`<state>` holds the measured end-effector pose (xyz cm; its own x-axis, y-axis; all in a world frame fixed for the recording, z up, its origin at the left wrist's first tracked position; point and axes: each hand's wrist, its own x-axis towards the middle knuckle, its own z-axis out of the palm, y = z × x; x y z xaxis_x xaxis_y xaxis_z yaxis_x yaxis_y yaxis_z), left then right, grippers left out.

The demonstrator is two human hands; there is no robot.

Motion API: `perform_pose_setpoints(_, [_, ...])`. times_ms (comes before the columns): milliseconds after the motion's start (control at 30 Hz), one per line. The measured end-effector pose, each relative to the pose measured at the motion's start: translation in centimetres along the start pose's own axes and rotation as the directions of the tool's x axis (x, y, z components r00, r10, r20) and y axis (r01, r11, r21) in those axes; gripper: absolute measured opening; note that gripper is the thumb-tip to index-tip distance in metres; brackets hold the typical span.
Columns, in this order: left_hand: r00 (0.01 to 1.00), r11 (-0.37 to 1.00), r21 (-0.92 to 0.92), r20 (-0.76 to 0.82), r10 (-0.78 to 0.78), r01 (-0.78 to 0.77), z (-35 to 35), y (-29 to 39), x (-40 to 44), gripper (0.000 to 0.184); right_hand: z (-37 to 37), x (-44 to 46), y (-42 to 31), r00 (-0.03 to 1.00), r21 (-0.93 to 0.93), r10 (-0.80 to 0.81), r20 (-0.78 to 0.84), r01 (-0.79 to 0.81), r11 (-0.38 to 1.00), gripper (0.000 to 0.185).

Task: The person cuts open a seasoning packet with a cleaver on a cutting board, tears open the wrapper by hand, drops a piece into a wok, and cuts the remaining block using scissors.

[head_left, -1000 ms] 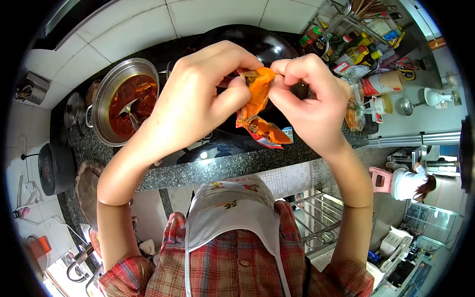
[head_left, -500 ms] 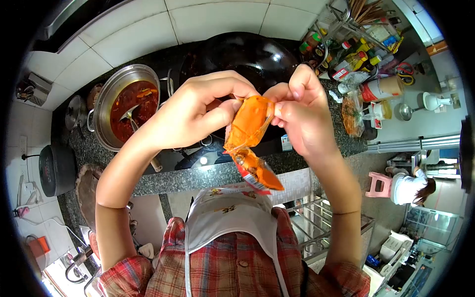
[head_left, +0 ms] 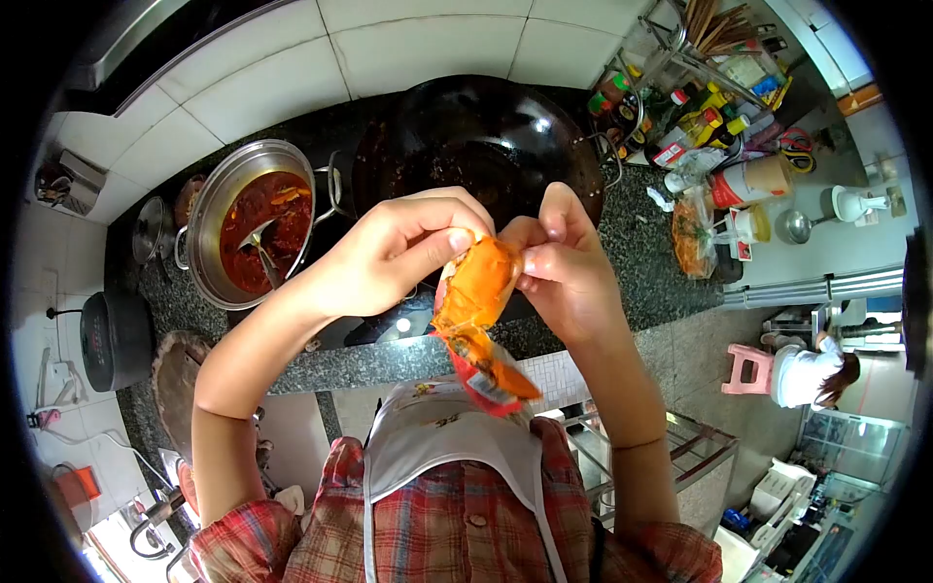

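Note:
An orange-smeared packet (head_left: 476,287), turned partly inside out, hangs between my hands over the counter's front edge. My left hand (head_left: 413,243) pinches its upper left corner between thumb and fingers. At the upper right edge my right hand (head_left: 564,262) pinches it too. The packet's lower end, red with a whitish label patch, dangles above my apron (head_left: 452,447). Behind my hands sits a large black wok (head_left: 476,136) with a wet, dark inside. To the left, a steel pot (head_left: 209,262) holds red sauce (head_left: 243,219) with a ladle (head_left: 258,243) in it.
Bottles (head_left: 700,126) and a wire rack stand at the back right, near a plastic bag of food (head_left: 692,233). A black appliance (head_left: 119,340) and a round wooden board (head_left: 177,389) are at the left. A person (head_left: 807,374) sits on the far right by a pink stool (head_left: 748,369).
Both hands have moved down and toward my body with the packet. More of the wok shows. The packet hangs lower, its orange inner side turned up.

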<state>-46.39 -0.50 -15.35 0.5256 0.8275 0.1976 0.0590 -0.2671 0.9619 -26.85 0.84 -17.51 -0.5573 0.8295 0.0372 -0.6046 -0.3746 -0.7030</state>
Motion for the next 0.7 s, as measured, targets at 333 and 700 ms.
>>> perform_pose_setpoints(333, [0.990,0.966,-0.225,-0.022,-0.139,0.130,0.4,-1.1,1.0,0.016,-1.6,0.6,-1.2,0.996,-0.359,0.075,-0.048,-0.088,0.929,0.029])
perform_pose_setpoints(700, [0.931,0.871,-0.429,-0.153,-0.332,0.240,0.7,-2.6,2.0,0.030,-3.1,3.4,-1.8,0.998,-0.337,-0.056,0.042,0.067,0.939,0.024])
